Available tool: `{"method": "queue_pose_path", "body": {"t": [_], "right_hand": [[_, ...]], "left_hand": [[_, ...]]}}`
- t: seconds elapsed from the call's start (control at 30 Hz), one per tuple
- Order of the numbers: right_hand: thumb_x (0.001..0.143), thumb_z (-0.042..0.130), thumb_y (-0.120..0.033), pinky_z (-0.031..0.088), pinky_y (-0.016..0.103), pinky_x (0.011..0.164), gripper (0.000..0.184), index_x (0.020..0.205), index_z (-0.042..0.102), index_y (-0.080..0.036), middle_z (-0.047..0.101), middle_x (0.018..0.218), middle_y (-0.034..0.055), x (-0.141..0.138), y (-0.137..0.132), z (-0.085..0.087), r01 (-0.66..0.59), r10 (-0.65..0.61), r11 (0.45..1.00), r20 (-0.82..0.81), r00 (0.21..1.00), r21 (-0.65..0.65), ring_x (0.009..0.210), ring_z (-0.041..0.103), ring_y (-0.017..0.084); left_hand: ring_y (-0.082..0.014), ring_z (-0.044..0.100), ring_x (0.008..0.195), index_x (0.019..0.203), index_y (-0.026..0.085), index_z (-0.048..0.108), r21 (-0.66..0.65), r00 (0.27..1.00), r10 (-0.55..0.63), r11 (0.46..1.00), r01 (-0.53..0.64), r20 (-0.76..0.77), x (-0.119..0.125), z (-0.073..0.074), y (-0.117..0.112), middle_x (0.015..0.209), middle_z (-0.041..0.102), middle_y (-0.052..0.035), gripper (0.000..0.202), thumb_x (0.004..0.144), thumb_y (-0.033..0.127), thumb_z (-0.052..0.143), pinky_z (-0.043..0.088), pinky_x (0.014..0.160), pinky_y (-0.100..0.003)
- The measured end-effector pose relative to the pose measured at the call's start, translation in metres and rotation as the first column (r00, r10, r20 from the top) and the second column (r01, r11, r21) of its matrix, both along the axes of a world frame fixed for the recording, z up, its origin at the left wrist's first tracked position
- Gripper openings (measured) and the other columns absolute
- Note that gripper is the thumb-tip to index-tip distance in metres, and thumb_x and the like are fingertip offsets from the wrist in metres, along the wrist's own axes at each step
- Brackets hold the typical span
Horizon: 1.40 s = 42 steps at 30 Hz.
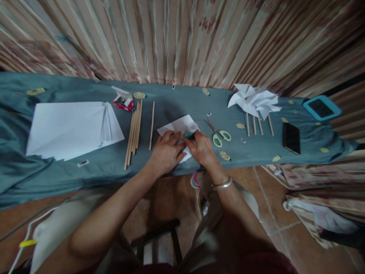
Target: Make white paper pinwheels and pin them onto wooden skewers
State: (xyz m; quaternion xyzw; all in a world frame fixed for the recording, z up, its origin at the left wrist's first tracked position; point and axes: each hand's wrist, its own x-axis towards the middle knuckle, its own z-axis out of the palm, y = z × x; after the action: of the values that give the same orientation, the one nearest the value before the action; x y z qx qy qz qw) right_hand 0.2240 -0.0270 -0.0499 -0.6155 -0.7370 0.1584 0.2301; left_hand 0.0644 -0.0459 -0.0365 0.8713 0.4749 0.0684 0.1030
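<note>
A piece of white paper [179, 124] lies on the cloth-covered table in front of me, partly hidden under my hands. My left hand [167, 151] rests on it with fingers spread, pressing it down. In my right hand [201, 147] is a glue stick [190, 130], white with a green label, tilted over the paper. Its lower end is hidden by my fingers. Just right of that hand lie scissors [218, 134] with light green handles, blades apart. A single wooden stick [152, 125] lies left of the paper.
On the left are a stack of white paper [68, 123], several wooden sticks [134, 133] and an open red box [123, 102] of small metal pieces. Paper pinwheels [252, 99] on sticks, a black phone [291, 137] and a blue-framed device [322, 107] lie on the right.
</note>
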Motion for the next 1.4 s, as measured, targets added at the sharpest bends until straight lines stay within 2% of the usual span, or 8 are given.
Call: {"method": "queue_pose_path", "body": {"t": [0.33, 0.53, 0.93, 1.2, 1.4], "right_hand": [[0.088, 0.052, -0.032, 0.050, 0.039, 0.077, 0.027, 0.106, 0.059, -0.012, 0.071, 0.092, 0.0162, 0.001, 0.002, -0.005, 0.029, -0.029, 0.998, 0.001, 1.000, 0.051, 0.089, 0.065, 0.030], [0.087, 0.054, -0.031, 0.049, 0.040, 0.078, 0.027, 0.105, 0.060, -0.011, 0.071, 0.090, 0.0164, 0.000, 0.004, -0.004, 0.049, -0.049, 0.999, -0.008, 0.999, 0.014, 0.088, 0.065, 0.030], [0.088, 0.055, -0.034, 0.046, 0.034, 0.070, 0.021, 0.099, 0.060, -0.016, 0.070, 0.086, 0.0119, -0.008, 0.006, -0.001, 0.139, -0.140, 0.990, -0.049, 0.989, -0.013, 0.080, 0.065, 0.026], [0.087, 0.056, -0.037, 0.045, 0.032, 0.070, 0.019, 0.093, 0.059, -0.019, 0.069, 0.083, 0.0074, -0.011, 0.002, -0.006, 0.183, -0.180, 0.983, -0.178, 0.968, 0.002, 0.077, 0.063, 0.023], [0.087, 0.056, -0.037, 0.046, 0.033, 0.072, 0.020, 0.092, 0.059, -0.018, 0.068, 0.084, 0.0081, -0.013, 0.002, -0.011, 0.190, -0.182, 0.982, -0.215, 0.960, 0.019, 0.078, 0.062, 0.022]], "left_hand": [[-0.0384, 0.040, 0.132, 0.129, 0.024, 0.063, 0.004, 1.000, 0.003, 1.000, -0.003, 0.013, -0.001, 0.001, 0.000, 0.145, 0.050, -0.0144, 0.040, 0.093, 0.035, 0.053, 0.043, 0.098, -0.055], [-0.0389, 0.040, 0.131, 0.128, 0.024, 0.063, 0.001, 1.000, 0.003, 1.000, -0.003, 0.022, 0.001, 0.000, 0.000, 0.144, 0.050, -0.0152, 0.039, 0.093, 0.035, 0.052, 0.044, 0.097, -0.057], [-0.0381, 0.038, 0.132, 0.129, 0.024, 0.062, 0.014, 1.000, -0.003, 1.000, 0.002, 0.023, 0.000, -0.002, -0.001, 0.145, 0.049, -0.0144, 0.040, 0.093, 0.036, 0.052, 0.042, 0.098, -0.054], [-0.0374, 0.038, 0.132, 0.129, 0.024, 0.061, -0.001, 1.000, 0.005, 1.000, -0.005, 0.015, 0.001, 0.002, -0.002, 0.144, 0.049, -0.0139, 0.039, 0.093, 0.035, 0.052, 0.042, 0.098, -0.052], [-0.0381, 0.038, 0.132, 0.130, 0.022, 0.061, -0.006, 1.000, -0.001, 1.000, 0.001, 0.017, 0.001, 0.002, -0.001, 0.144, 0.049, -0.0145, 0.040, 0.093, 0.037, 0.051, 0.041, 0.098, -0.053]]}}
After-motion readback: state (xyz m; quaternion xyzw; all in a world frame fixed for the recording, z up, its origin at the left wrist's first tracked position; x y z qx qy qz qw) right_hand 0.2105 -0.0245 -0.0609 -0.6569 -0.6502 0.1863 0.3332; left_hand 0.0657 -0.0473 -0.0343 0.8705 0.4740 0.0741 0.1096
